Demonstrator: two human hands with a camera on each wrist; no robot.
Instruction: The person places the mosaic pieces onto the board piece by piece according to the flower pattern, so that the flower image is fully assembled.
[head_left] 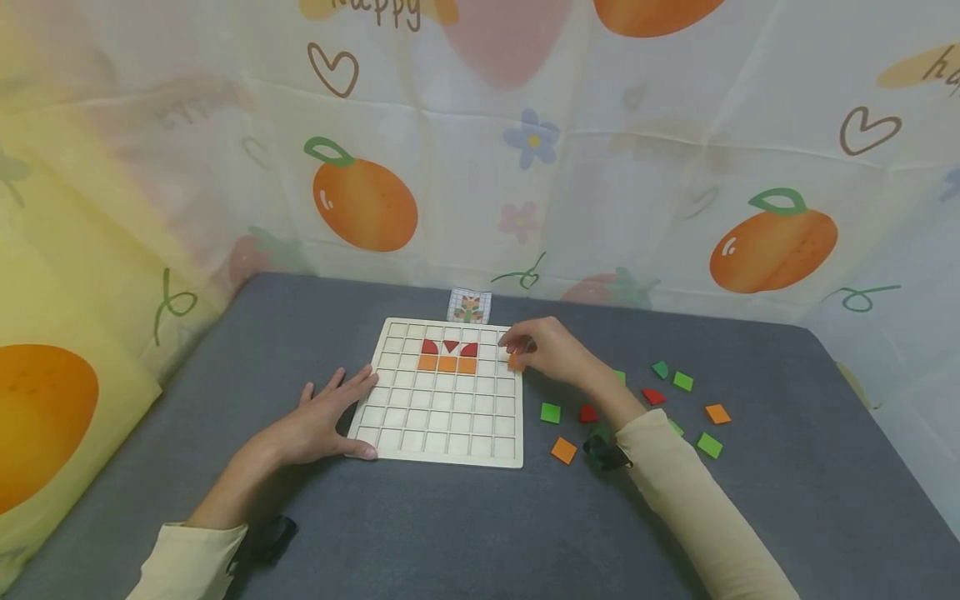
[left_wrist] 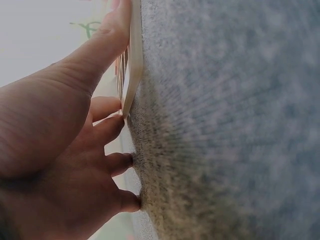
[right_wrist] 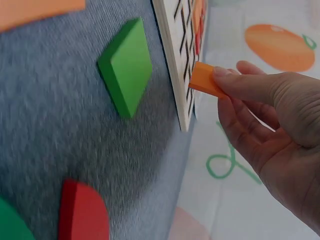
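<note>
A white grid board (head_left: 442, 421) lies on the dark grey table. In its upper rows sit two red quarter-round tiles (head_left: 430, 347), a small red triangle (head_left: 450, 346) between them, and three orange square tiles (head_left: 447, 364) in a row below. My left hand (head_left: 322, 421) rests at the board's left side, fingers spread, thumb along the near left corner. Over the board's right edge, my right hand (head_left: 557, 354) pinches an orange square tile (right_wrist: 204, 79) between thumb and fingers. The right wrist view shows that tile raised beside the board's edge.
Loose tiles lie scattered right of the board, among them a green square (head_left: 551, 412), an orange square (head_left: 564, 451) and a red piece (head_left: 653, 397). My right forearm reaches over some. A small pattern card (head_left: 469, 307) is behind the board, before a printed curtain (head_left: 450, 125).
</note>
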